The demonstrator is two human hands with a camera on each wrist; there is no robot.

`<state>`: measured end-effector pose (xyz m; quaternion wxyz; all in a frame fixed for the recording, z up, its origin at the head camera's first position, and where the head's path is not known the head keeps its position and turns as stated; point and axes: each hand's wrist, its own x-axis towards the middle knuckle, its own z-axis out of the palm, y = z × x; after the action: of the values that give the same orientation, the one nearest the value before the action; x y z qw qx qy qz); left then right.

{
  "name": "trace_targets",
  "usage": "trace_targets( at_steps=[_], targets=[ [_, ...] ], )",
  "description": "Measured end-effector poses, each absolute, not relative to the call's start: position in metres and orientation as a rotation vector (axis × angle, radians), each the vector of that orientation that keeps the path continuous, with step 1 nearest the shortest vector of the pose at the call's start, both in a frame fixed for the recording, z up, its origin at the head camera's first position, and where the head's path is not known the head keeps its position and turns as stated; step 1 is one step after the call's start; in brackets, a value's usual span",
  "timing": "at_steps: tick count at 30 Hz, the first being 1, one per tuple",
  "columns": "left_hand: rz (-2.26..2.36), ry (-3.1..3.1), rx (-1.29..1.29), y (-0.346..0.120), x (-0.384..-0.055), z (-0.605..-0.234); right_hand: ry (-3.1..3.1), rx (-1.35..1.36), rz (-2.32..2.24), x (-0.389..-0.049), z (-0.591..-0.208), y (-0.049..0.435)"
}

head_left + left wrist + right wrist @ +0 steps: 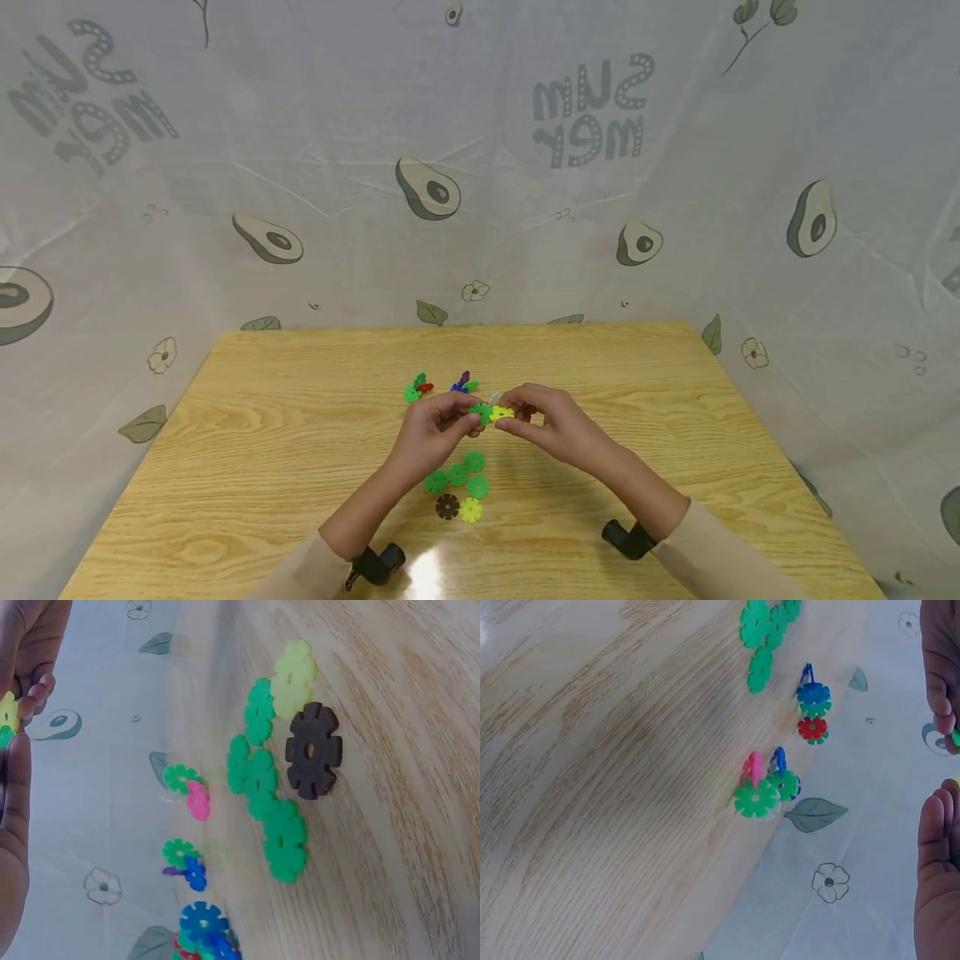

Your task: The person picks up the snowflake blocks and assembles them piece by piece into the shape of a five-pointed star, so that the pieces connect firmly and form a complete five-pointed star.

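Observation:
In the head view my left hand (431,429) pinches a green notched, flower-shaped plastic disc (480,412) between thumb and fingers. My right hand (555,425) pinches a yellow notched disc (502,412) the same way. The two discs meet edge to edge above the table; whether their slots interlock cannot be made out. At the left wrist view's edge, the yellow disc (8,711) sits over the green one (5,736). Below the hands lie several loose green discs (457,475), a brown disc (447,507) and a yellow disc (471,510).
Behind the hands stand small joined clusters: a green and red one (414,392), a blue, purple and green one (461,387), and a pink and green one (756,796), largely hidden in the head view. A patterned cloth (510,242) hangs around the wooden table (300,367).

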<state>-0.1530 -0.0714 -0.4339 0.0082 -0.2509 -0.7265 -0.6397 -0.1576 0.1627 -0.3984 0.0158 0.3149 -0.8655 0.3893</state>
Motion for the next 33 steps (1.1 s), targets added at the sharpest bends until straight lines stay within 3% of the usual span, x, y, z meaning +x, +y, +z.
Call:
trace_targets(
  at_steps=[33],
  targets=[
    [-1.838, -2.402, -0.744, -0.081, -0.151, -0.426, -2.709, 1.001, 1.241, -0.158, -0.397, 0.147]
  ],
)
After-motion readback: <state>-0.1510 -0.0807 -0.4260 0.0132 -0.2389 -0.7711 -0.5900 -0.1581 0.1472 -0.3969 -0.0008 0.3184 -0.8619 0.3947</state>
